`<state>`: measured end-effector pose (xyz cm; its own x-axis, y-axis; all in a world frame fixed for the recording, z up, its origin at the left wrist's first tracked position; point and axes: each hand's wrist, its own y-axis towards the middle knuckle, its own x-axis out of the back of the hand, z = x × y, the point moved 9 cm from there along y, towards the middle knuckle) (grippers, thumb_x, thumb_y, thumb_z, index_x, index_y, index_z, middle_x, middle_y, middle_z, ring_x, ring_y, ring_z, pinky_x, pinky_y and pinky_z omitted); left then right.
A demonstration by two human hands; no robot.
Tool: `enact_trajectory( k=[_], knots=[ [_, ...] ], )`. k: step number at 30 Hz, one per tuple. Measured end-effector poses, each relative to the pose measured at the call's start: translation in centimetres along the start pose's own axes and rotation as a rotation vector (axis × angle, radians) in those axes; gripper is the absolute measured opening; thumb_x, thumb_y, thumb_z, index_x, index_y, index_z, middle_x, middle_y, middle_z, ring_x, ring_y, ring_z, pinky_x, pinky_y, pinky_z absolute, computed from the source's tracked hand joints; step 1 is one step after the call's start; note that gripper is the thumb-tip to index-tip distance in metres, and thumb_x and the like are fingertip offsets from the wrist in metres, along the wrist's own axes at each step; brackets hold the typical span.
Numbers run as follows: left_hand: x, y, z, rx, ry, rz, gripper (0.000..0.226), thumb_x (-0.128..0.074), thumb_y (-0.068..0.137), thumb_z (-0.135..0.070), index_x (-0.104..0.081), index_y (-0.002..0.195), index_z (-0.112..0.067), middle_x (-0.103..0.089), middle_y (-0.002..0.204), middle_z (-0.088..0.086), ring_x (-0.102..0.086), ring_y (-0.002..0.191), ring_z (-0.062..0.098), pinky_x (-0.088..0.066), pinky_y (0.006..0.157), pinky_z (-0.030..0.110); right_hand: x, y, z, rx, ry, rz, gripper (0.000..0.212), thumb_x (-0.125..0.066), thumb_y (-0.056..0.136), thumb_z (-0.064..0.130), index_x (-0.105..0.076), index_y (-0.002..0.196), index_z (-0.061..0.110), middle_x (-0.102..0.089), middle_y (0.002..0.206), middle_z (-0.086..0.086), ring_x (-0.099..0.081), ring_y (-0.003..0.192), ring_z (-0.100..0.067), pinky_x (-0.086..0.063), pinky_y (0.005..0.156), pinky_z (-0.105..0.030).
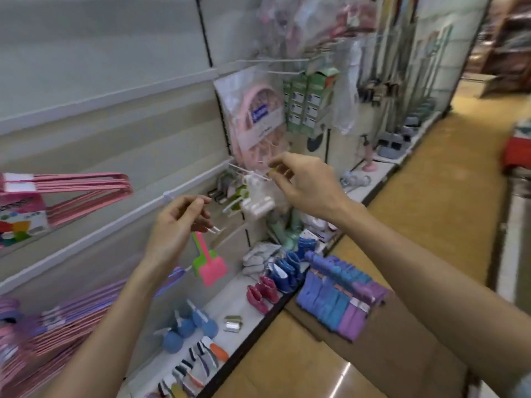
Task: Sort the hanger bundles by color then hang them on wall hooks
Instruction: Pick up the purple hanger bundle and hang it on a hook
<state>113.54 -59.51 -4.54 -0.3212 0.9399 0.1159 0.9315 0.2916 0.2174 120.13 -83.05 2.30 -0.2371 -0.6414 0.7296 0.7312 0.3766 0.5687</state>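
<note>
Right hand [301, 179] pinches a wall hook [250, 172] at twelve o'clock, left hand [178, 222] pinches another hook; either could slip loose.

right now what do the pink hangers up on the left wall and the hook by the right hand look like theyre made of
The pink hangers look like thin wire with a matte pink coating, going by the slim, evenly coloured rods; solid plastic is possible. A printed card sleeve wraps the bundle. The hook near the right hand looks like thin metal wire with a white finish, though blur leaves that open.
</note>
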Motion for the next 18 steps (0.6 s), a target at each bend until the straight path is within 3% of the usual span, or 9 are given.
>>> enact_trajectory(
  k=[4, 9, 14, 18],
  knots=[
    [-6.8, -0.4, -0.3, -0.041, 0.091, 0.156, 0.019, -0.051, 0.101, -0.012, -0.069, 0.095, -0.014, -0.066, 0.069, -0.007, -0.064, 0.065, 0.014, -0.054, 0.065, 0.023, 3.0, -2.2, -4.3, -0.093, -0.026, -0.029, 0.029, -0.052, 0.093, 0.036, -0.066, 0.112, 0.019, -0.072, 0.098, 0.002, -0.067, 0.091, -0.022, -0.056, 0.074, -0.045],
    [-13.1, 0.4, 0.4, -0.059, 0.096, 0.296, 0.018, -0.053, 0.100, -0.012, -0.069, 0.101, -0.005, -0.065, 0.078, 0.007, -0.063, 0.072, 0.021, -0.053, 0.071, 0.035, 5.7, -4.2, -9.4, -0.223, -0.041, -0.106, 0.020, -0.057, 0.095, 0.031, -0.067, 0.110, 0.023, -0.067, 0.090, 0.014, -0.066, 0.087, -0.012, -0.056, 0.074, -0.043],
    [-18.8, 2.8, 2.1, -0.052, 0.087, 0.410, 0.018, -0.053, 0.101, -0.012, -0.070, 0.099, -0.009, -0.065, 0.071, -0.005, -0.063, 0.068, 0.016, -0.053, 0.066, 0.027, 6.7, -6.1, -14.7, -0.372, -0.077, -0.149, 0.022, -0.056, 0.094, 0.032, -0.068, 0.111, 0.023, -0.072, 0.096, 0.010, -0.068, 0.088, -0.013, -0.057, 0.075, -0.043],
    [-24.8, 6.0, 5.1, -0.010, 0.090, 0.537, 0.017, -0.052, 0.101, -0.015, -0.069, 0.099, -0.013, -0.066, 0.077, -0.001, -0.064, 0.069, 0.016, -0.053, 0.065, 0.027, 7.3, -7.6, -19.9, -0.517, -0.156, -0.155, 0.022, -0.055, 0.095, 0.031, -0.067, 0.114, 0.025, -0.072, 0.100, 0.009, -0.067, 0.093, -0.015, -0.056, 0.076, -0.043]
  ],
)
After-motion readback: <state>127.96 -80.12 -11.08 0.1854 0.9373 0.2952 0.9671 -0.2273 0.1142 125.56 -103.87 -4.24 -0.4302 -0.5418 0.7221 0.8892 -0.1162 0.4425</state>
